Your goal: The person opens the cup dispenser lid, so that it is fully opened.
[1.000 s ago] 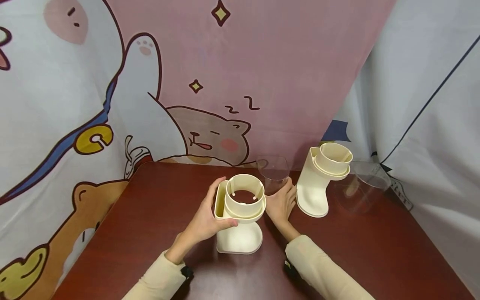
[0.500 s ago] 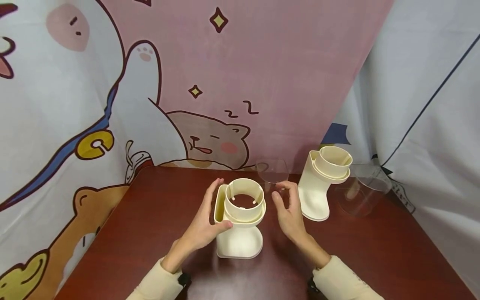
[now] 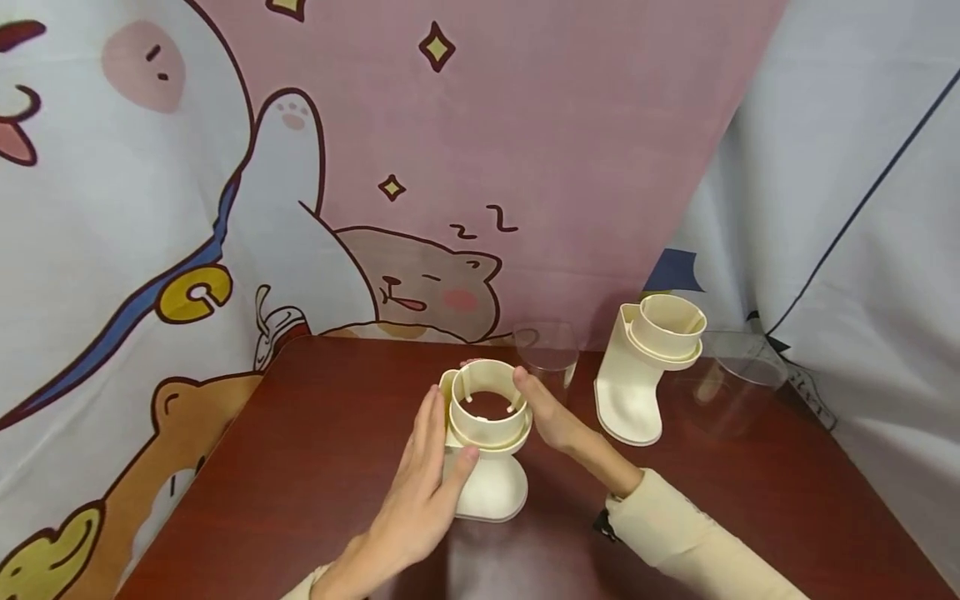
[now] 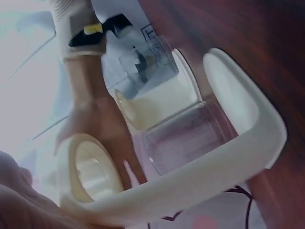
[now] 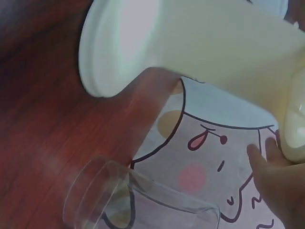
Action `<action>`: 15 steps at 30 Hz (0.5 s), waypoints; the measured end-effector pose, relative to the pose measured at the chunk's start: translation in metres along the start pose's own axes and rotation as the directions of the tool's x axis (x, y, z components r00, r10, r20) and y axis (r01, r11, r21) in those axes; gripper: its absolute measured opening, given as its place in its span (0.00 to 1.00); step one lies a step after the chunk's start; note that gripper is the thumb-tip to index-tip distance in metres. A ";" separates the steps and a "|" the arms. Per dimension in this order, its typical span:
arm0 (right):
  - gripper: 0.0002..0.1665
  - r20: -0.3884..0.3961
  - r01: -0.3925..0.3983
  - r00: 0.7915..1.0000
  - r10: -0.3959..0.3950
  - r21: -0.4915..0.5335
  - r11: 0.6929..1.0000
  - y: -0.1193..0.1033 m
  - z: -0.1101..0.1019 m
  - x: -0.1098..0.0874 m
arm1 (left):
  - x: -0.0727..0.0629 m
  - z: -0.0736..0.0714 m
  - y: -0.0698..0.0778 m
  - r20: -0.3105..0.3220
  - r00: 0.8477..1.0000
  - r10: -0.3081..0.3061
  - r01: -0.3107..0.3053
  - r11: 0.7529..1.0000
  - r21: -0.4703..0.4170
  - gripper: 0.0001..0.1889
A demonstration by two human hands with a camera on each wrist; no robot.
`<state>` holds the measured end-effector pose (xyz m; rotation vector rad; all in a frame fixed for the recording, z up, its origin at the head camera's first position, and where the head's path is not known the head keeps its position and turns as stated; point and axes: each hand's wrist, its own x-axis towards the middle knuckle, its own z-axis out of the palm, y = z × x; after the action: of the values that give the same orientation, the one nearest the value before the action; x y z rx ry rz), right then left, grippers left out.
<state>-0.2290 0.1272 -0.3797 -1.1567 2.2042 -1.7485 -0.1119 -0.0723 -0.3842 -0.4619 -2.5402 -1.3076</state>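
Observation:
A cream plastic stand [image 3: 491, 492], with a round ring on top and a flat foot below, stands upright on the table in front of me. Along its left side my left hand [image 3: 416, 500] lies with fingers straight and the thumb across the front. At the ring's right edge are the extended fingers of my right hand [image 3: 558, 425]. In the left wrist view the stand's column [image 4: 190, 183] crosses the lower half. Behind my right hand stands a clear cylindrical container [image 3: 546, 357], partly hidden by it; the right wrist view shows this clear container [image 5: 157, 195] too.
A second cream stand [image 3: 630, 392] of the same shape stands to the right. Beside it is another clear container [image 3: 738, 387], near the white curtain [image 3: 862, 275]. A printed cartoon cloth [image 3: 562, 167] hangs behind the dark red-brown table [image 3: 300, 467].
My right hand has left the area by the clear container and come left to the stand's ring. My left hand has moved from gripping the stand's left side to lying flat along it.

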 end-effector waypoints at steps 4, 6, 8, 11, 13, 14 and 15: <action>0.52 -0.082 -0.050 0.996 0.044 -0.071 0.996 0.002 0.008 -0.009 | 0.009 -0.003 -0.010 -0.012 1.000 0.004 -0.004 1.000 -0.017 0.34; 0.50 -0.106 -0.075 0.992 0.065 -0.094 0.993 -0.001 0.012 -0.015 | 0.016 -0.006 -0.017 -0.011 1.000 0.023 -0.023 0.999 -0.026 0.32; 0.46 -0.131 -0.101 0.988 0.086 -0.114 0.988 -0.006 0.018 -0.022 | 0.024 -0.010 -0.026 -0.002 0.998 0.060 -0.060 0.997 -0.040 0.30; 0.36 -0.176 -0.119 0.980 0.094 -0.136 0.983 -0.015 0.030 -0.028 | 0.038 -0.015 -0.042 0.031 0.990 0.140 -0.137 0.987 -0.088 0.26; 0.32 -0.213 -0.129 0.972 0.095 -0.153 0.980 -0.022 0.038 -0.030 | 0.047 -0.019 -0.050 0.062 0.981 0.186 -0.177 0.976 -0.131 0.25; 0.31 -0.234 -0.137 0.967 0.096 -0.165 0.977 -0.025 0.041 -0.031 | 0.051 -0.020 -0.051 0.075 0.978 0.197 -0.184 0.972 -0.147 0.25; 0.31 -0.252 -0.143 0.963 0.096 -0.176 0.974 -0.028 0.044 -0.032 | 0.054 -0.021 -0.052 0.076 0.977 0.201 -0.188 0.971 -0.150 0.26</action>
<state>-0.1705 0.1103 -0.3813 -0.8562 2.5754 -1.7403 -0.1803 -0.1092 -0.3920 -0.7956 -2.4080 -1.4275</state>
